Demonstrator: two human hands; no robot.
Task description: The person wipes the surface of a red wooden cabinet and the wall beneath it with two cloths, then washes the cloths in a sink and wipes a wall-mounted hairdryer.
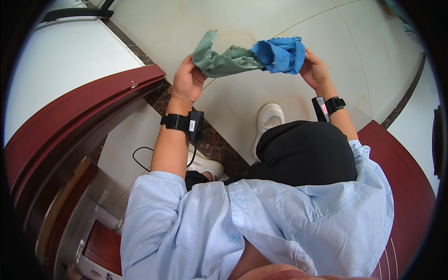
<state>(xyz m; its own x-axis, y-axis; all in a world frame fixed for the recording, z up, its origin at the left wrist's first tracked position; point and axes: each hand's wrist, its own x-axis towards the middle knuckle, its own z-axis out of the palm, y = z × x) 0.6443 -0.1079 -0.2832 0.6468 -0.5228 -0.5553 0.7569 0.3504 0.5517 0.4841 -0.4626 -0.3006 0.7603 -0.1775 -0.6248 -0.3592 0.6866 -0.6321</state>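
Note:
My left hand (189,78) grips the left end of a crumpled green cloth (231,63), part of which curls upward. At the other side my right hand (313,68) holds the outer edge of a blue terry cloth (285,56), folded into a loop. The two cloths meet between my hands, stretched out above the floor; whether they are joined cannot be told. Each forearm wears a black strapped device, the left one (194,126) with a cable and the right one (322,109) angled beside the wrist.
A dark red wooden door frame (115,87) curves along the left, over a dark marble threshold strip (217,140). Pale floor tiles (336,45) lie ahead. At the right is a dark red wooden panel (395,175). My white shoes (269,115) stand on either side of the strip.

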